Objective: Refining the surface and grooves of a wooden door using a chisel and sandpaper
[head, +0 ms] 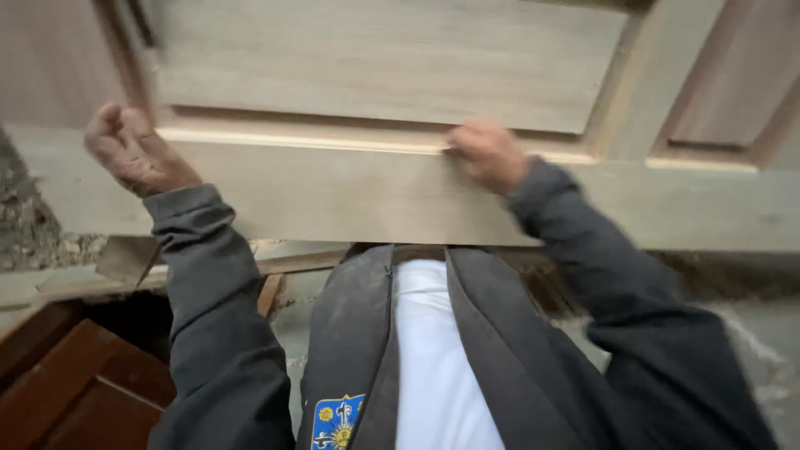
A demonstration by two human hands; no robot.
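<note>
**Both hands up on a pale panelled door**

Leftmost, beyond the left hand (133, 150): a strip of rough grey wall, with dark reddish-brown panelled wood (75, 383) low down, under the left elbow. Left hand itself raised high, knuckles curled into a loose fist, pressed to the unfinished wooden door (392, 67) near its left edge — fingers folded in, nothing seen inside them, so whether gripping the edge or only bracing cannot be told. Forearm steep, grey sleeve (208, 275) bent sharply at the elbow.

Between the two hands: the door's broad cross rail, with a raised panel just above and a light moulding line along the recess.

Right hand (487, 154) lower and nearer the middle, fingers bunched and laid on the moulding edge, palm down on the rail; closed narrow, apparently holding nothing. Arm reaching up from the right, elbow out.

Step in hand, as a judgement: steadying or shifting the door, held close before the chest. Next move likely calls for a firm, even grip on both sides — and care with balance, the door being large and tilted in view.
</note>
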